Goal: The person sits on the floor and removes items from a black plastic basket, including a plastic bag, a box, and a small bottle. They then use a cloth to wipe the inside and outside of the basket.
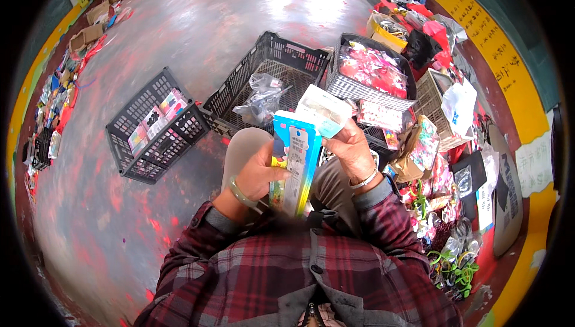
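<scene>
In front of my lap, my left hand (256,176) is closed around a flat blue and yellow card package (296,158) with a hanging hole at its top and a pale printed label down its face. More than one card may be stacked there; I cannot tell. My right hand (354,158) pinches a small white and pale blue packet (324,110) with a partly see-through front, tilted just above the blue package. The right fingertips are close to the blue package's right edge. What the packet holds is unclear. My left thumb lies across the label.
A black crate (168,154) with several colourful packs stands at left. Beyond my knees, a larger black crate (232,63) holds clear plastic bags (262,96). To its right stands a basket (368,92) of red packets. Heaped goods (440,207) and a wicker basket (430,105) line the right side.
</scene>
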A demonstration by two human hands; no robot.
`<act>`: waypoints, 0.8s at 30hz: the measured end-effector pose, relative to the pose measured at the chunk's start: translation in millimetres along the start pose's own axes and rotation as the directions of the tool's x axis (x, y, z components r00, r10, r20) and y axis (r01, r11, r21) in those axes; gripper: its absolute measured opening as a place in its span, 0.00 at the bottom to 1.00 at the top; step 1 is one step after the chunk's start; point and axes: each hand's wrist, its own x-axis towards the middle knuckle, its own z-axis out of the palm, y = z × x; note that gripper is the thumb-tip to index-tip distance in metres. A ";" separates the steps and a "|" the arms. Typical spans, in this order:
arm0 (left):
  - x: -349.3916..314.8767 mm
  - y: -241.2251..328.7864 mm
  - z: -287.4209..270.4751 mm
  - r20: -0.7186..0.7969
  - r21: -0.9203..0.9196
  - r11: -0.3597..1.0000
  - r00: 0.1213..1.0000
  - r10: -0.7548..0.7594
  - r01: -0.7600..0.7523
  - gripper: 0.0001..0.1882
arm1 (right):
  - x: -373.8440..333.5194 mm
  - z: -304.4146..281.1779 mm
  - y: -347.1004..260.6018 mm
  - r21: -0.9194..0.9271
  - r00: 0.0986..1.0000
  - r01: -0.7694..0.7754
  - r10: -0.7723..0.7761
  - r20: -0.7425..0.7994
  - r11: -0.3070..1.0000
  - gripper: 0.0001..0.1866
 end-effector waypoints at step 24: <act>-15.9 94.5 32.8 -0.043 -0.043 0.978 0.978 0.204 -0.206 0.30 | 38.1 -0.3 7.2 -0.138 0.968 0.021 0.014 0.250 0.990 0.28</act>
